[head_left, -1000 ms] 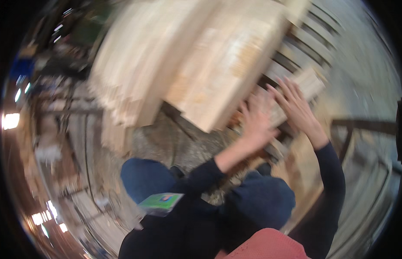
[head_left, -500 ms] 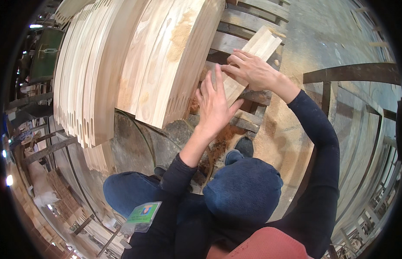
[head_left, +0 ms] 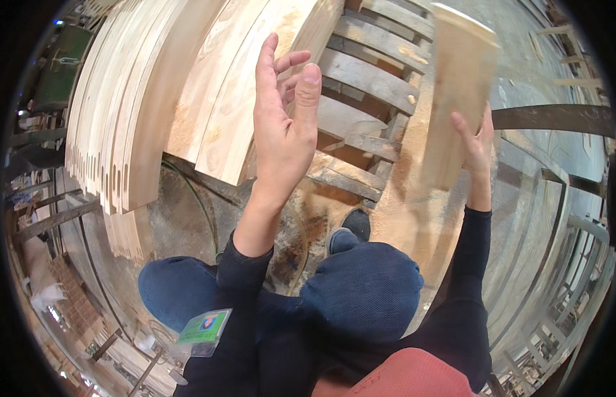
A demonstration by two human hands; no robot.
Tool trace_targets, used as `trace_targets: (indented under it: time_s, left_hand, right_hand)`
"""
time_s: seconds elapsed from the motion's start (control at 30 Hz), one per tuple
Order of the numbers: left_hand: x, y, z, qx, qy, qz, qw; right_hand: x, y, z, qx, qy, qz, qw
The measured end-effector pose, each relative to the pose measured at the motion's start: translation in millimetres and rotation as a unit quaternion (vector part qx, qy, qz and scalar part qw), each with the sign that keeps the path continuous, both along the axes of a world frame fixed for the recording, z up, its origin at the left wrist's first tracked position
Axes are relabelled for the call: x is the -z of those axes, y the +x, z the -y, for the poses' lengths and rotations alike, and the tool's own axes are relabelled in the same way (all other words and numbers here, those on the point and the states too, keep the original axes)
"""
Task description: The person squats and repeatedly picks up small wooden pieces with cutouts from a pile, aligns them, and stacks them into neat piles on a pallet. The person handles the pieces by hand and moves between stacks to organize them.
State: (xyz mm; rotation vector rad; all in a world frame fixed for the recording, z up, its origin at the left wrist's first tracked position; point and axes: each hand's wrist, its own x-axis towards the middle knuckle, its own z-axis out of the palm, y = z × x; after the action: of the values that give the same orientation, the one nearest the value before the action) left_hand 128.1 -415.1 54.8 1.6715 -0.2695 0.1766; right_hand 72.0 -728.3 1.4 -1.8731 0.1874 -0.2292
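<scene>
My right hand (head_left: 477, 142) grips a pale wooden board (head_left: 457, 92) near its lower end, thumb across the face. The board stands tilted over the right side of the pallet, slightly blurred by motion. My left hand (head_left: 285, 126) is raised with its fingers apart and nothing in it. It hovers in front of the nearer stack of wooden boards (head_left: 215, 99), whose top carries sawdust. Farther left stands another row of boards (head_left: 116, 112) with slots cut along their ends.
A slatted wooden pallet (head_left: 361, 73) lies beyond my left hand. Sawdust (head_left: 407, 218) covers the floor by my shoe (head_left: 355, 223). A dark metal bar (head_left: 553, 119) juts in at the right. A green box-like thing (head_left: 70, 63) sits at the far left, and a hose (head_left: 202, 198) runs along the floor.
The board has been lifted off the pallet and swung right in my right hand. My left hand has come away from it, moving left and up.
</scene>
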Motion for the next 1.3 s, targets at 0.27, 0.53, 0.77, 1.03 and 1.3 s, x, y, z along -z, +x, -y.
trace_targets:
  time_s: [0.27,0.53,0.77,1.03,1.3]
  left_hand:
    - [18.4,-19.3,26.9,0.155,0.219,-0.084,0.96]
    - [58.6,-34.9,40.3,0.287,0.205,-0.141,0.925]
    - [69.1,-26.0,34.6,0.316,0.091,-0.295,0.897]
    - [71.8,-15.5,27.5,0.348,0.1,-0.332,0.871]
    - [70.6,-3.9,19.7,0.411,0.225,-0.331,0.819]
  right_hand:
    - [62.1,-14.9,-8.6,0.077,0.559,0.127,0.816]
    - [89.3,0.5,-75.1,0.048,0.632,0.188,0.75]
    - [91.7,0.3,-91.4,-0.072,0.728,0.195,0.653]
    - [112.1,4.1,-91.9,-0.101,0.729,0.223,0.639]
    - [113.7,7.1,-98.8,-0.118,0.769,0.222,0.588]
